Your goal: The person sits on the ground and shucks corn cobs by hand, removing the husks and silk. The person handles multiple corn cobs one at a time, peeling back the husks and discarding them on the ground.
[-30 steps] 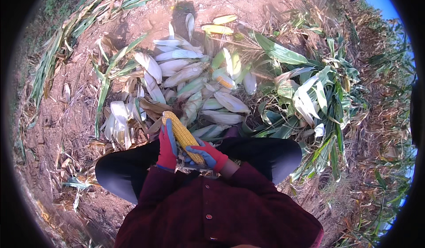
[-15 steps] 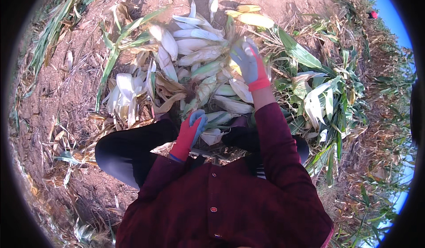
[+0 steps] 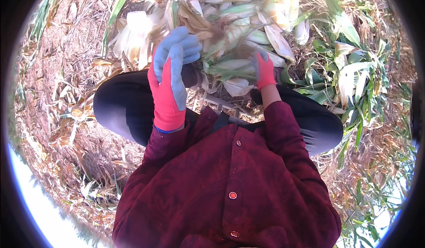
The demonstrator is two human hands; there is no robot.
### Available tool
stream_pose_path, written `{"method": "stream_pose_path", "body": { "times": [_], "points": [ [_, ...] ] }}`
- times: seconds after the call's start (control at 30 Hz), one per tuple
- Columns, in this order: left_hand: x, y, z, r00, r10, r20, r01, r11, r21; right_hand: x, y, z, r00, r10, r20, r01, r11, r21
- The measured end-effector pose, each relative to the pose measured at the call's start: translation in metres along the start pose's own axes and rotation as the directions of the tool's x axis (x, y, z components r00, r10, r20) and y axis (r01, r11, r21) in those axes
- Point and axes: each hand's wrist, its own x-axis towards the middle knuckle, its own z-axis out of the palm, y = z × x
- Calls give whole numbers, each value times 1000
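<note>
Both of my hands wear red knit gloves with grey-blue coated palms. My left hand [image 3: 172, 73] is raised in front of my left knee, fingers and thumb apart, with nothing between them. My right hand [image 3: 264, 68] is low at the near right edge of a pile of corn ears. Its fingertips are blurred against an ear of corn in pale green husk [image 3: 232, 66], so whether they grip it cannot be made out. Beyond lie more husked ears [image 3: 276, 40], and some yellow shows among bright husks [image 3: 281, 15] at the far right of the pile.
Loose white husks [image 3: 137, 33] lie left of the pile. A heap of green leaves and husks [image 3: 349, 77] spreads on the right. My bent legs [image 3: 126, 104] flank the pile's near side. Dry stalks and leaf litter cover the reddish soil [image 3: 57, 88].
My left hand has risen and its curled fingers have spread. The right hand has come back from the pile's far right to its near edge. The view has tilted closer to my body.
</note>
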Motion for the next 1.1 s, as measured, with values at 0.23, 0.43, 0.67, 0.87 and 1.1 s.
{"method": "stream_pose_path", "body": {
  "times": [0.23, 0.43, 0.67, 0.87, 1.1],
  "points": [
    [3, -18, -4, 994, -110, -20, 111, 994, 10, 10, 54, 39, 969, -22, 245, 246, 132, -960],
    [3, -45, -11, 973, -229, -10, 229, 973, -34, 7, 35, 42, 862, 218, 457, 498, -206, -842],
    [9, -52, -8, 949, -316, -14, 315, 948, -46, 27, 80, 23, 792, 17, 610, 563, -407, -719],
    [8, -61, -15, 964, -267, -7, 266, 960, -86, 7, 29, 29, 750, 11, 662, 639, -273, -719],
    [12, -52, -11, 975, -220, -31, 213, 964, -158, -1, -34, 29, 869, -260, 420, 481, 637, -602]
  ]
}}
